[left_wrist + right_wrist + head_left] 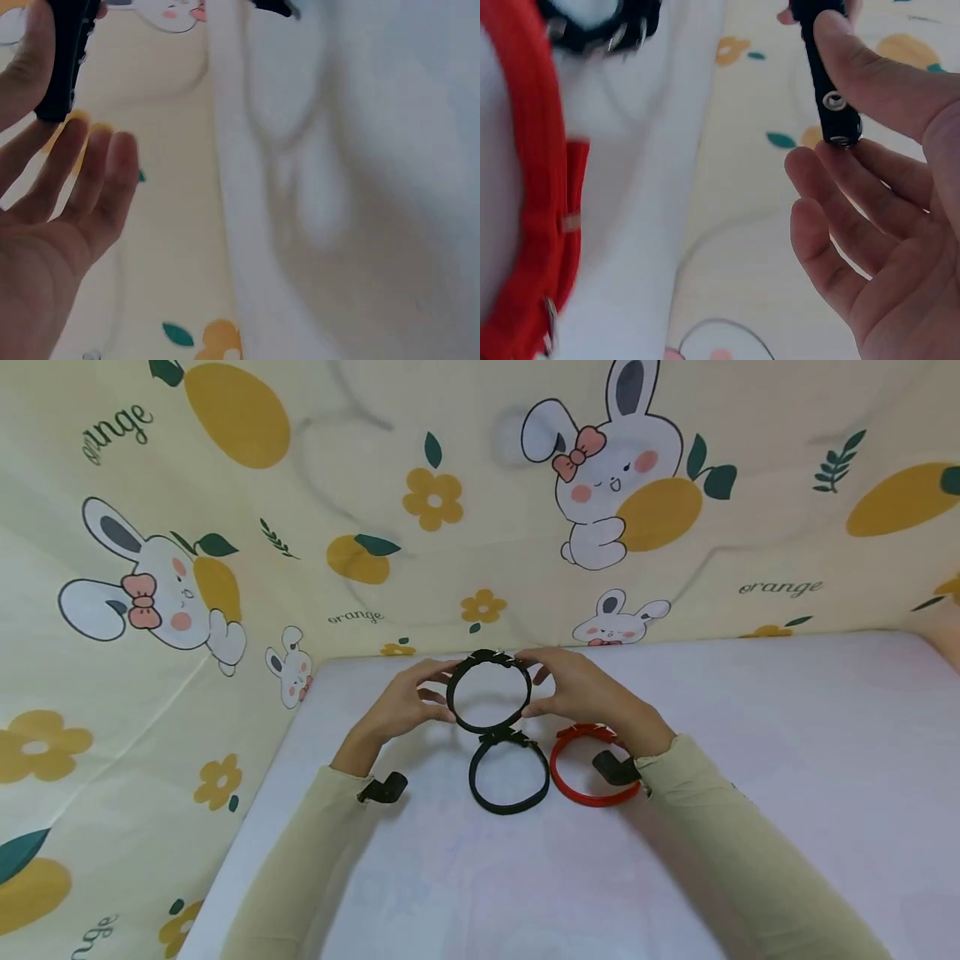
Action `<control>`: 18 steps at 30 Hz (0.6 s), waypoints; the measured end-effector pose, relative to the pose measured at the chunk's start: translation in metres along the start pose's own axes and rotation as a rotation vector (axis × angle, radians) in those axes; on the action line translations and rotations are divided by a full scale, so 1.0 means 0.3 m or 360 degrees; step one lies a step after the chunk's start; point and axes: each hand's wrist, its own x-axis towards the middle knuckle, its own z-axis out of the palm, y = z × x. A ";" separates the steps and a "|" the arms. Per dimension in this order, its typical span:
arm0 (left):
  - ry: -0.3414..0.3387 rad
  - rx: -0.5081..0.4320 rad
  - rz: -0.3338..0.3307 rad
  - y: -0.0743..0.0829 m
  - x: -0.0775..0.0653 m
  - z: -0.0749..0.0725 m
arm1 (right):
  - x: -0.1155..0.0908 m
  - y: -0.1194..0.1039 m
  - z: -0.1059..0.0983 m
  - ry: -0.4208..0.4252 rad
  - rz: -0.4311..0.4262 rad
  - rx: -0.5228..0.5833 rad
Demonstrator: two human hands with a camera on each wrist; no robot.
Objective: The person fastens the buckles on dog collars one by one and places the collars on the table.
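Note:
Both hands hold up a black buckled collar (486, 657), closed into a ring, above the far part of the table. My left hand (397, 697) pinches its left side between thumb and fingers; in the left wrist view the collar (67, 56) is seen edge-on. On the opposite side my right hand (585, 689) grips it likewise, thumb against the band (821, 67) with its metal eyelets. A second black collar (510, 808) lies just nearer on the table. Beside it, to the right, lies a red collar (588, 800), partly hidden by the right wrist's camera.
A white table (465, 893) spreads beneath the arms. Behind it and to the left hangs a cream cloth (465, 560) printed with rabbits and oranges. Small black cameras (384, 788) sit at both wrists.

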 end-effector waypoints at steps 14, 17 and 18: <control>-0.0037 0.0314 -0.0245 -0.020 0.179 0.140 | 0.040 0.174 -0.041 -0.0147 0.0100 -0.0066; -0.0085 0.0443 -0.0271 -0.032 0.215 0.165 | 0.049 0.216 -0.042 -0.0188 0.0136 -0.0052; -0.0105 0.0477 -0.0281 -0.034 0.226 0.173 | 0.051 0.230 -0.042 -0.0203 0.0142 -0.0050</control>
